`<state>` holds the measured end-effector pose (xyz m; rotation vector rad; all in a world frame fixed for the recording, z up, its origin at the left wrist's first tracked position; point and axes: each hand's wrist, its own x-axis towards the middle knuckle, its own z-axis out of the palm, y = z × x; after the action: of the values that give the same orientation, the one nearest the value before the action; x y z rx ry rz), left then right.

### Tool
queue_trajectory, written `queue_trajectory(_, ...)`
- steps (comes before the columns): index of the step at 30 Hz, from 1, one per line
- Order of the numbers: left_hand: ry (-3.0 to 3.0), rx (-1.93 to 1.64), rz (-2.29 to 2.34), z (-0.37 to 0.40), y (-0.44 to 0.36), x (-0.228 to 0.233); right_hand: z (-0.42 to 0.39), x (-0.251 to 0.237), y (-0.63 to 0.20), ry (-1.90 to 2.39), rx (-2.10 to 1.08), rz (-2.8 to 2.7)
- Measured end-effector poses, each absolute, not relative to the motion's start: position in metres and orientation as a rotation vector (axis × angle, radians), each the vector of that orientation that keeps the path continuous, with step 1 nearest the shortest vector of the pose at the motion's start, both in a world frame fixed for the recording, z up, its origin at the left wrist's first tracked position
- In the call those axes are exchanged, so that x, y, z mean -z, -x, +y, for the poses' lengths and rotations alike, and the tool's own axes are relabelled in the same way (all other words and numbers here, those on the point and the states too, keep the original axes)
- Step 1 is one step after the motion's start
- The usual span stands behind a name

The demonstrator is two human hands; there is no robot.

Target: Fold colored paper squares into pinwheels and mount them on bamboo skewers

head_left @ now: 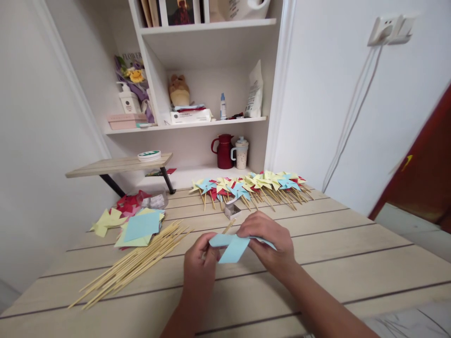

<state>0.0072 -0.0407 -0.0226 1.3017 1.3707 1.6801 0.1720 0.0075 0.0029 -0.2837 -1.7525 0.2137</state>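
Between my two hands is a light blue paper pinwheel (234,249), its blades partly folded. My left hand (201,260) is closed on its left side, thumb and fingers pinching the paper. From above, my right hand (269,237) grips the pinwheel's right side, and its fingers hide part of the centre. A wooden stick (229,226) pokes out behind the paper; whether it is joined to the pinwheel I cannot tell. Just beyond my hands stands a small open box (232,210).
Finished pinwheels (246,185) in yellow, blue and red lie in a row at the back. Bamboo sticks (141,258) are piled on the left, beside stacked paper squares (143,226) and yellow cut paper (108,220). A small raised shelf (116,166) stands behind them.
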Motion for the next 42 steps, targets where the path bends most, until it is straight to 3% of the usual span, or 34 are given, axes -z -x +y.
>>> queue_trajectory(21,-1.546,-1.728,1.545,-0.051,-0.008,0.013,0.005,-0.003,-0.17,0.277,-0.199,-1.776)
queue_trajectory(32,-1.0,-1.454,0.975,-0.035,0.002,0.013,0.004,-0.004,-0.169,0.273,-0.262,-1.766)
queue_trajectory(42,-0.836,-1.485,0.935,-0.034,0.006,0.014,0.004,-0.003,-0.168,0.275,-0.282,-1.783)
